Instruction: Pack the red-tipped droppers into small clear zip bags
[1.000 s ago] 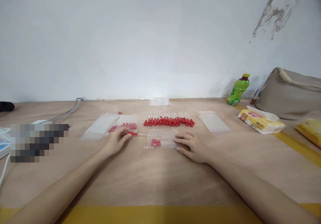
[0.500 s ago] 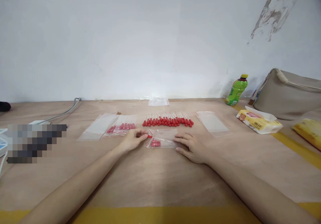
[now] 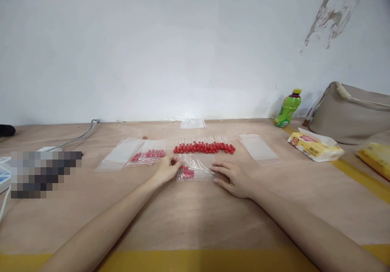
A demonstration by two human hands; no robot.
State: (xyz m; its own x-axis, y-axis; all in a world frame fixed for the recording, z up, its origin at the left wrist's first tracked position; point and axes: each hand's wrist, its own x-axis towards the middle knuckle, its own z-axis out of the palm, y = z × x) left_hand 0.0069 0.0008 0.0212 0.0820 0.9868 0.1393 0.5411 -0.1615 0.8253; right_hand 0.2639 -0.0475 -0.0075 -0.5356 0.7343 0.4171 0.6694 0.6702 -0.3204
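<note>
Your left hand has moved rightward, bringing a red-tipped stick into the clear zip bag, just in front of the row of loose sticks. Whether it pinches stick or bag now, I cannot tell. Your right hand, relaxed and grasping nothing, rests on the bag's edge, in front of the row's right end.

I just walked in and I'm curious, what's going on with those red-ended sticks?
Someone's left hand is at the left end of a clear bag holding a few red-ended sticks; the right hand rests at its other end. A row of sticks lies behind, with bagged ones to the left.
</note>
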